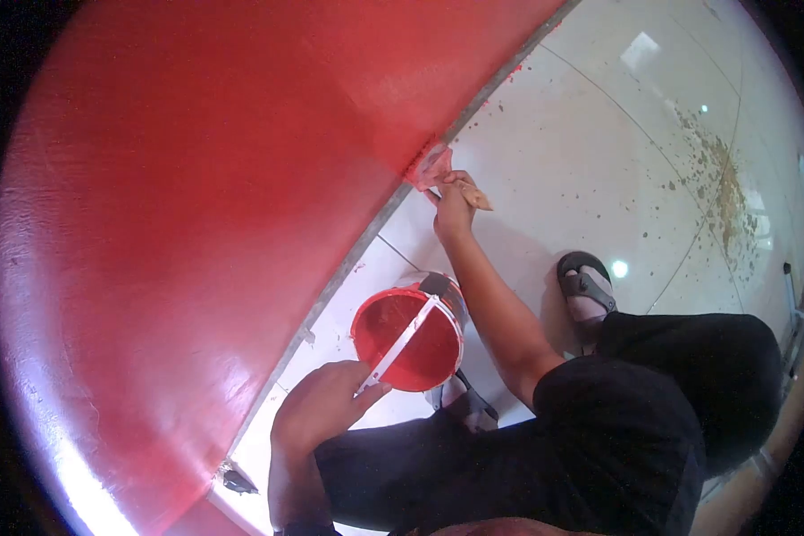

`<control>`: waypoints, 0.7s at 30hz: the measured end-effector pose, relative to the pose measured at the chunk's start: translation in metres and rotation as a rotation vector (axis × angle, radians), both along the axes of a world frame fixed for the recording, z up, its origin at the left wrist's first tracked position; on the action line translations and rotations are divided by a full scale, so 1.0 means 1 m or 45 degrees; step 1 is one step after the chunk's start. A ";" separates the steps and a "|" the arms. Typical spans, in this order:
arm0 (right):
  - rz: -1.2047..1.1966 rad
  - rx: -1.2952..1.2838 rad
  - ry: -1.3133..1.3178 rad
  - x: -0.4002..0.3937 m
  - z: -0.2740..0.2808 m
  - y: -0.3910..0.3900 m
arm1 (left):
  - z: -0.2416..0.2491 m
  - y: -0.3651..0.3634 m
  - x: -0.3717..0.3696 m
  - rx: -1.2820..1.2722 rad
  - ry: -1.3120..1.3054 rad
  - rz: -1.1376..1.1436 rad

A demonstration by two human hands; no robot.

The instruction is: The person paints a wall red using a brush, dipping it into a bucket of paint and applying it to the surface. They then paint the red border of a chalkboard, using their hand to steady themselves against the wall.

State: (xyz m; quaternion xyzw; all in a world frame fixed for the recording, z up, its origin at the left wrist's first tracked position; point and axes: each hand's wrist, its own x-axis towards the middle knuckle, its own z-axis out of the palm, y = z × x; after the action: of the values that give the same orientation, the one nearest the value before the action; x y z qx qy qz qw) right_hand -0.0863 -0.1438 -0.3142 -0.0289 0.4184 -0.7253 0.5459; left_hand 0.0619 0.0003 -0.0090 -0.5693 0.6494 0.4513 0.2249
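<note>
My right hand (455, 213) is closed around a paintbrush (434, 166), whose wooden end sticks out past my fingers. Red paint covers the brush head, which touches the bottom edge of the red wall (223, 179). Closer to me, a bucket (456, 335) with red paint inside stands on the floor. A white strip (406, 341), seemingly its handle, crosses the bucket's mouth. My left hand (330, 404) grips the near end of this strip at the rim.
A grey strip (344, 268) runs along the wall's foot. Red drips and brown specks (728, 196) mark the pale floor tiles (590, 134). My sandalled foot (587, 290) is right of the bucket. A small dark object (238, 479) lies by the wall at lower left.
</note>
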 end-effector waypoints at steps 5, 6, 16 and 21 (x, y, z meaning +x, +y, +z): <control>-0.054 -0.167 -0.206 0.003 0.114 -0.011 | -0.009 0.000 0.009 0.084 -0.085 -0.074; -0.072 -0.215 -0.193 0.002 0.146 -0.014 | -0.011 -0.001 0.009 0.091 -0.119 -0.090; -0.115 -1.194 0.153 -0.061 0.395 -0.060 | 0.021 -0.011 -0.011 -0.079 -0.100 -0.037; -0.003 -0.427 -0.043 -0.026 0.189 -0.030 | 0.006 -0.001 -0.011 -0.131 -0.045 -0.139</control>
State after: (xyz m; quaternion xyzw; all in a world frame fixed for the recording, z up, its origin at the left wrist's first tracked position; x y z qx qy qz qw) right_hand -0.1128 -0.1738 -0.1251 -0.1070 0.2825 -0.7859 0.5395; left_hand 0.0508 -0.0005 -0.0031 -0.5517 0.6977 0.3943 0.2310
